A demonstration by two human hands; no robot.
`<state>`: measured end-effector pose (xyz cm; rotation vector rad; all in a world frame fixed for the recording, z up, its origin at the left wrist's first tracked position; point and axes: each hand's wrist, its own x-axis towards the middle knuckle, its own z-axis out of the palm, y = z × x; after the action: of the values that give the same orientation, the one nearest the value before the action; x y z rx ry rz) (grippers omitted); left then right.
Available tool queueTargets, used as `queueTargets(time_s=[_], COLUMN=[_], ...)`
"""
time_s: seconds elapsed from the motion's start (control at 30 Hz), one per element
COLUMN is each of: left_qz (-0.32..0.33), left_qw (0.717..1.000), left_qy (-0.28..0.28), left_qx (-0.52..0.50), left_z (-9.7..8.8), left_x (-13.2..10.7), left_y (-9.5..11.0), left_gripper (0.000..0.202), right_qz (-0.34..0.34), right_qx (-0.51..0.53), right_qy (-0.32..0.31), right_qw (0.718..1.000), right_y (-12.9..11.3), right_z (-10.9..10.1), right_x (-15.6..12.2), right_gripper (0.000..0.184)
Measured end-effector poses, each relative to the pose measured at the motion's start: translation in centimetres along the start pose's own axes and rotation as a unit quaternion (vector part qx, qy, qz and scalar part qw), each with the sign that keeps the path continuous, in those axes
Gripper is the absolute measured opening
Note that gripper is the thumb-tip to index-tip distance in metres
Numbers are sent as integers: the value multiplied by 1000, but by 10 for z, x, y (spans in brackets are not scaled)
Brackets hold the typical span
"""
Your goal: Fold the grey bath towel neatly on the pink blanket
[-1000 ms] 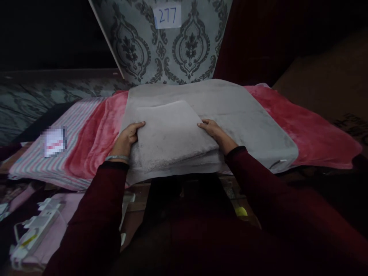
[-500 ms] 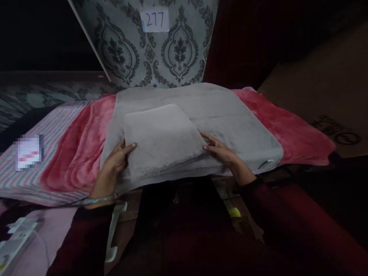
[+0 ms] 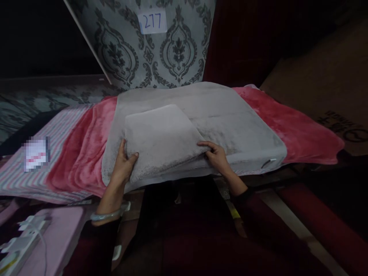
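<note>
The left hand (image 3: 123, 165) is closed on the near left corner of the folded grey blanket (image 3: 161, 134), thumb on top. The right hand (image 3: 217, 155) pinches the near right corner, at 4 o'clock of the fold. The blanket lies in the middle of the view on a pink blanket (image 3: 290, 126). A striped cloth (image 3: 66, 130) is at 9 o'clock.

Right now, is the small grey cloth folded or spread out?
Folded: the small grey cloth is a pad with stacked edges, atop a spread grey blanket.
</note>
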<state>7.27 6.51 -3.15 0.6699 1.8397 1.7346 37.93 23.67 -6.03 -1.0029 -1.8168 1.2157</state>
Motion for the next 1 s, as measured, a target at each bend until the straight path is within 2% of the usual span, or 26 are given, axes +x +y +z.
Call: queueTargets(time_s=[0.17, 0.2, 0.27, 0.33, 0.37, 0.43, 0.5, 0.6, 0.67, 0.73, 0.87, 1.0], left_qz=[24, 43, 126, 241, 296, 381, 436, 467, 472, 482, 526, 552], left_qw=[997, 994, 972, 920, 887, 821, 762, 709, 692, 676, 654, 654], left_qy=[15, 24, 54, 64, 48, -30, -120, -156, -151, -147, -130, -100], left_qx=[71, 99, 191, 303, 352, 424, 464, 505, 525, 537, 528, 508], left_z=[-2, -2, 1, 11, 20, 45, 74, 113, 128, 135, 136, 138], left_x=[-5, -9, -19, -34, -43, -61, -74, -83, -82, -77, -69, -69], left_y=[4, 7, 15, 21, 23, 22, 18, 11, 8, 7, 3, -7], left_gripper=[78, 77, 76, 67, 60, 48, 45, 45, 37, 26, 19, 20], right_qz=[-10, -8, -4, -13, -24, -54, -81, -98, -104, -106, -107, -109], right_qx=[-5, -6, -5, 0, 3, 7, 4, -5, -8, -5, 5, 6], right_qy=[-2, -4, -7, -7, -2, 18, 44, 52, 43, 40, 51, 64], right_qw=[1000, 1000, 1000, 1000, 1000, 998, 996, 994, 994, 994, 993, 992], right_y=[2, 2, 2, 4, 5, 7, 10, 12, 12, 12, 13, 14], right_z=[-2, -2, -2, -2, -1, 1, 4, 6, 7, 7, 9, 11], right_x=[-1, -1, 0, 0, 1, 1, 2, 4, 5, 5, 5, 5], right_gripper=[57, 57, 57, 56, 55, 55, 58, 63, 64, 64, 66, 65])
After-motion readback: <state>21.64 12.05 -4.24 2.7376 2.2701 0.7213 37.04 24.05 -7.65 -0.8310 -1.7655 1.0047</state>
